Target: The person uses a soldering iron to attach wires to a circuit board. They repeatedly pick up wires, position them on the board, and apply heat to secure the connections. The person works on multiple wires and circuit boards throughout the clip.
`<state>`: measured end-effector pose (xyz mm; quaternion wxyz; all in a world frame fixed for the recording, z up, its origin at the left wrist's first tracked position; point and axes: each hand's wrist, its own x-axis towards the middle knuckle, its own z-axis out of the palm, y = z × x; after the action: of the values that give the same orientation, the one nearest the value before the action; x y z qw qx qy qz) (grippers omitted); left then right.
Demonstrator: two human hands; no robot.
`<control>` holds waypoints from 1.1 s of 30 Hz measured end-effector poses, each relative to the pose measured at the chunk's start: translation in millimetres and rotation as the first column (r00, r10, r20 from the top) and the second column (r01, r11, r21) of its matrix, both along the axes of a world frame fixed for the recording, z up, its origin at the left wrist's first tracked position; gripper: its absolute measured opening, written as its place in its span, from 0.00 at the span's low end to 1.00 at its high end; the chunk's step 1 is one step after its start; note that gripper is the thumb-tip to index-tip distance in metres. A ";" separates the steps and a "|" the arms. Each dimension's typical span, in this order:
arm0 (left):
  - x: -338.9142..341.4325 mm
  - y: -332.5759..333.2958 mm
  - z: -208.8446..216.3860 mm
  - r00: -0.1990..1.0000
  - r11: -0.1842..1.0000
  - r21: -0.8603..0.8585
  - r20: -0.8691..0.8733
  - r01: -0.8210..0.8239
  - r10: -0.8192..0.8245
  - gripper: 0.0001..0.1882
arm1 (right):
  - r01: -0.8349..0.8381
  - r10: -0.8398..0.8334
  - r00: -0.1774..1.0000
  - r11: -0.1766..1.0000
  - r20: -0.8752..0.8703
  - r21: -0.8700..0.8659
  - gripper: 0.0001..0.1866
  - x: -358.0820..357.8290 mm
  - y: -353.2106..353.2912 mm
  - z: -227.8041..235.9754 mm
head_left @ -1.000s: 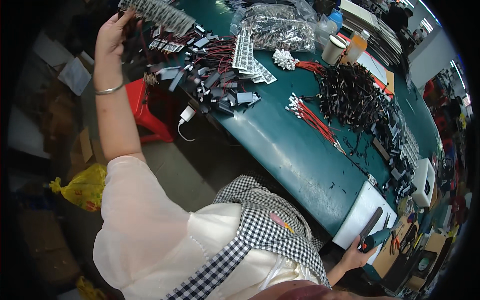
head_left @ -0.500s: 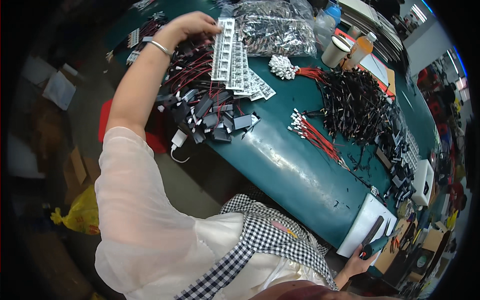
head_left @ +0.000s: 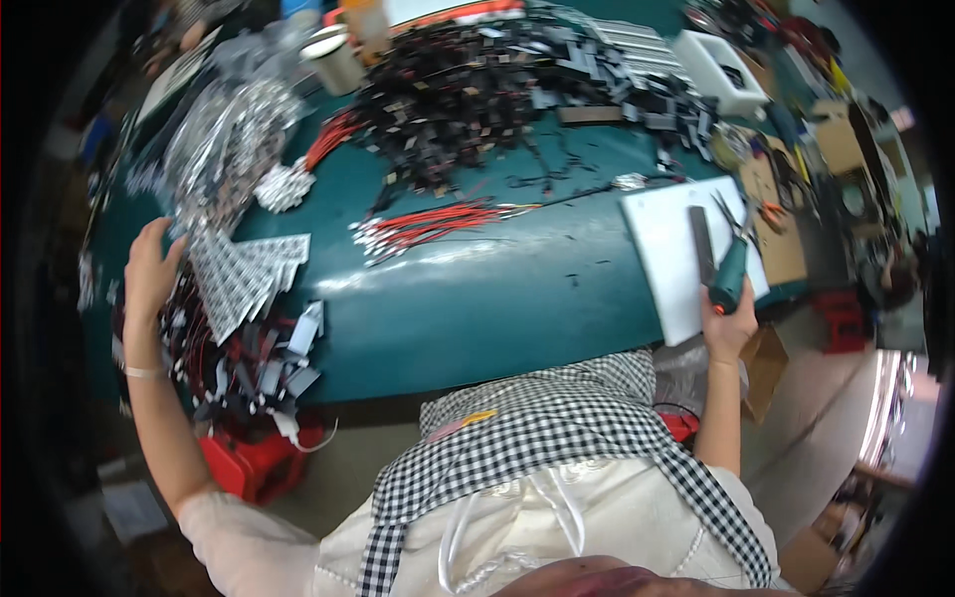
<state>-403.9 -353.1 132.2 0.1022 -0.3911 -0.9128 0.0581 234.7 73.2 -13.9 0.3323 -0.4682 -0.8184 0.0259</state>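
At right end of counter (head_left: 477, 328), green tool (head_left: 733, 274) over white board (head_left: 652, 249), right hand's (head_left: 731, 323) grip wrapped round it; board reaches front edge. Left hand (head_left: 149, 274) beside fanned printed sheets (head_left: 244, 274), grip loosely spread, nothing seen in it; contact with sheets unclear. Pile of black parts (head_left: 267, 376) crowds front edge at left. Open run between pile and board, few black scraps (head_left: 574, 281) on it; red wire bundle (head_left: 438, 227) bounds it behind.
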 end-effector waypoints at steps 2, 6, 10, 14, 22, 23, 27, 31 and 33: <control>26.7 39.1 21.9 0.977 0.982 0.120 0.140 0.143 -0.159 0.17 | -0.001 -0.001 0.999 0.999 -0.047 -0.037 0.36 -2.1 -19.4 -4.5; 125.2 185.7 30.3 0.817 0.886 0.325 0.371 0.331 -0.441 0.16 | -0.007 0.001 0.993 0.998 -0.118 -0.057 0.36 20.1 12.5 6.0; 183.2 333.7 1.5 0.619 0.782 0.452 0.484 0.429 -0.619 0.17 | -0.046 0.009 0.969 0.988 -0.246 -0.145 0.34 15.2 9.5 15.3; 186.6 491.8 -57.4 0.664 0.713 0.552 0.340 0.432 -0.666 0.19 | -0.095 -0.007 0.913 0.969 -0.408 -0.229 0.32 16.0 4.5 -2.8; 197.7 696.5 -104.9 0.878 0.977 0.134 0.433 0.164 -0.206 0.40 | -0.102 0.017 0.885 0.982 -0.465 -0.157 0.23 25.5 1.4 -21.0; 200.2 704.8 -107.2 0.879 0.983 0.101 0.439 0.156 -0.185 0.41 | -0.086 0.000 0.884 0.983 -0.467 -0.163 0.21 25.4 1.0 -22.0; 174.8 740.0 -126.8 0.860 0.968 -0.009 0.462 0.250 -0.218 0.44 | -0.067 -0.017 0.887 0.984 -0.462 -0.166 0.14 20.2 5.2 -7.6; 130.1 753.8 -161.1 0.663 0.961 0.269 0.731 -0.066 -0.159 0.48 | -0.097 0.015 0.923 0.976 -0.384 -0.196 0.11 26.4 6.0 -8.1; 136.7 755.4 -158.1 0.638 0.947 0.306 0.749 -0.093 -0.180 0.47 | -0.078 -0.006 0.933 0.973 -0.359 -0.218 0.10 28.1 7.1 -7.2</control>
<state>-267.1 402.3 -25.9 -0.2329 -0.3788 -0.8561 -0.2633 262.8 80.3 -21.1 0.4189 -0.4756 -0.7443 0.2109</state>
